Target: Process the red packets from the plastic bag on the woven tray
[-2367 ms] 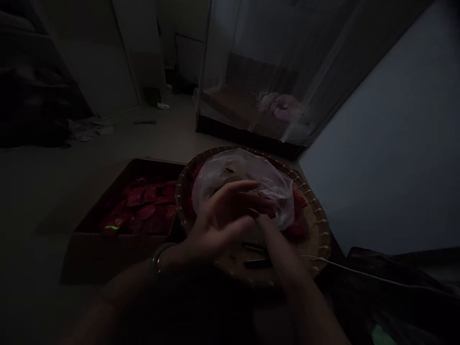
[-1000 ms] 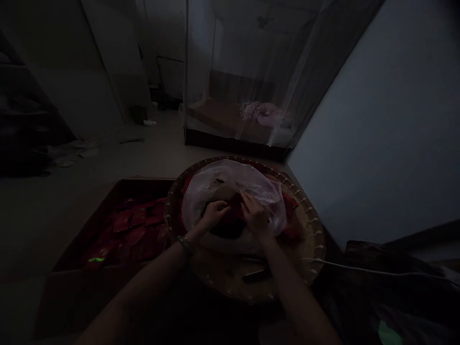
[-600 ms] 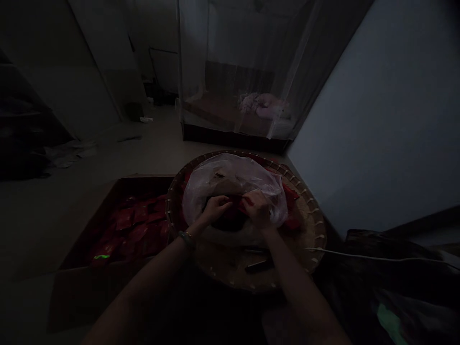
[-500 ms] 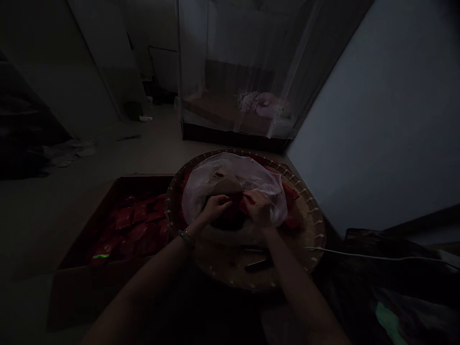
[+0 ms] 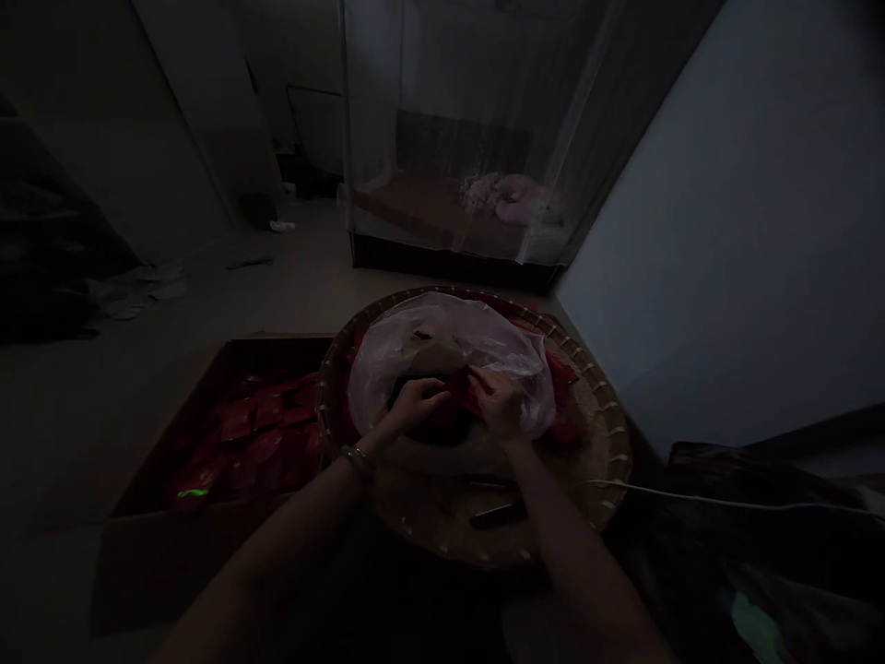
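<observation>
Between my hands is a small red packet (image 5: 457, 385), dim and partly covered by my fingers. My left hand (image 5: 419, 402) pinches its left side, and a bracelet circles that wrist. At its right side my right hand (image 5: 496, 398) closes on the packet's edge. Both hands are over the mouth of a translucent plastic bag (image 5: 442, 323), whose dark contents I cannot make out. The bag lies in a round woven bamboo tray (image 5: 600, 433). More red packets (image 5: 563, 373) lie beside the bag, on the tray's right side.
Left of the tray, a cardboard box (image 5: 138, 544) holds many red packets (image 5: 259, 420). A dark flat object (image 5: 496, 514) lies at the tray's front. A white cable (image 5: 719, 501) runs off rightward. Behind stands a netted bed (image 5: 449, 244); a white wall (image 5: 747, 231) rises at right.
The red packet between my hands has come up a little and shows more clearly. My hands have hardly shifted, and the view has moved very slightly.
</observation>
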The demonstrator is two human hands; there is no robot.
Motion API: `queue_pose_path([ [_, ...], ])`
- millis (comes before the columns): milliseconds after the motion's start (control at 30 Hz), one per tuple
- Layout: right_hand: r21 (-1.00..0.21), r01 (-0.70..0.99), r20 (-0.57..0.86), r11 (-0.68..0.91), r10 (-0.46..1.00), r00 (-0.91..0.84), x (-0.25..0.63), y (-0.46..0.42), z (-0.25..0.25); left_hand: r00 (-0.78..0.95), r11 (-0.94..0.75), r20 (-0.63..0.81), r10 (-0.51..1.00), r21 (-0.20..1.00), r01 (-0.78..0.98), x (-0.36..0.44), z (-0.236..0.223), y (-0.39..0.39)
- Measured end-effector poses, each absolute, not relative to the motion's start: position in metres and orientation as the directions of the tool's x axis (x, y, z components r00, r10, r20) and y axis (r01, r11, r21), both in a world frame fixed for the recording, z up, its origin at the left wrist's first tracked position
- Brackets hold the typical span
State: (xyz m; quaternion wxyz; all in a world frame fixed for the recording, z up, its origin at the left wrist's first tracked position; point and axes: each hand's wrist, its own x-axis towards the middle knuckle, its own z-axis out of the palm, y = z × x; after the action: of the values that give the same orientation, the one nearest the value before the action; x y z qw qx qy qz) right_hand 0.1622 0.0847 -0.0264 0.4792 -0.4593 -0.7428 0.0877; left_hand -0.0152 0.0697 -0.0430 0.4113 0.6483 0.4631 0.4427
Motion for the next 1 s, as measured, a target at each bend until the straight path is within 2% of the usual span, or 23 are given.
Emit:
queue_pose_path([
  [267, -0.524, 0.657, 0.653, 0.542, 0.751, -0.099, 0.161, 0.084, -0.024, 0.19, -0.272, 0.225, 0.956, 0.923, 0.273, -0.017, -0.05, 0.073],
  [367, -0.563, 0.633, 0.625, 0.531, 0.775, -0.095, 0.162, 0.083, -0.021, 0.198, -0.281, 0.226, 0.954, 0.903, 0.326, -0.018, -0.05, 0.072],
  [433, -0.642, 0.581, 0.566, 0.499, 0.82, -0.079, 0.161, 0.083, -0.02, 0.135, -0.254, 0.22, 0.966, 0.902, 0.35, -0.02, -0.048, 0.072],
  [533, -0.821, 0.431, 0.405, 0.375, 0.914, -0.024, 0.16, 0.082, -0.019, 0.0, -0.202, 0.212, 0.977, 0.928, 0.314, -0.024, -0.046, 0.074],
  [633, -0.944, 0.211, 0.233, 0.253, 0.966, -0.116, 0.16, 0.08, -0.015, -0.038, -0.2, 0.215, 0.976, 0.949, 0.245, -0.028, -0.044, 0.076],
  [700, -0.977, 0.139, 0.124, 0.161, 0.962, -0.242, 0.161, 0.079, -0.013, -0.017, -0.213, 0.222, 0.975, 0.95, 0.23, -0.028, -0.044, 0.075],
  [800, -0.989, 0.147, -0.02, 0.031, 0.943, -0.332, 0.164, 0.08, -0.014, 0.047, -0.23, 0.225, 0.973, 0.936, 0.266, -0.028, -0.042, 0.074],
  [1000, -0.997, 0.081, -0.007, 0.013, 0.971, -0.24, 0.164, 0.085, -0.021, 0.147, -0.407, 0.38, 0.913, 0.859, 0.31, -0.031, -0.043, 0.079],
])
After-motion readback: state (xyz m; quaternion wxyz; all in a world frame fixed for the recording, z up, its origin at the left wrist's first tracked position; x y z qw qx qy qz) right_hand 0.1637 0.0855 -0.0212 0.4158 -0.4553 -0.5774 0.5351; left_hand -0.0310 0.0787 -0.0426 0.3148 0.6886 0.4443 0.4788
